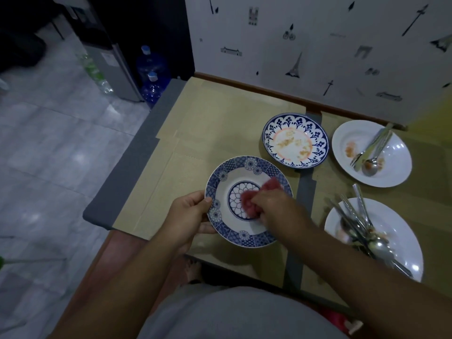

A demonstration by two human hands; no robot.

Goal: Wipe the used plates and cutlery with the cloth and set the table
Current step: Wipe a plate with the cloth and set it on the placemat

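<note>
Item 1. Blue-rimmed plate [249, 165]: round, glazed ceramic, with a broad lattice-and-rosette border and a petalled medallion at the centre. It is located over the near left part of the table [151, 133]. Whether it rests on the surface cannot be told.

Item 2. Left hand [188, 221]: the plate's left rim is gripped, with the thumb laid on top and the fingers curled beneath.

Item 3. Right hand [274, 209]: a bunched pink cloth [269, 185], soft and crumpled, is clutched in the closed fingers and pressed against the plate's centre.

Item 4. Floral plate [271, 133]: round, with a scalloped blue border and an orange ring. It is smeared with brownish residue and set farther back, just beside item 1.

Item 5. White deep plate [396, 177]: plain and glossy, stained orange. A metal fork and spoon [371, 150] are laid in it.

Item 6. Second white plate [403, 231]: placed at the near right and loaded with a cutlery bundle [359, 223] of shiny steel.

Item 7. Table covering: flat cardboard sheets [215, 123], matt tan, joined by grey tape [305, 192].

Item 8. Surroundings: wallpaper [318, 33] printed with black landmarks, translucent blue water bottles [151, 62], and a polished tiled floor [61, 143].
</note>
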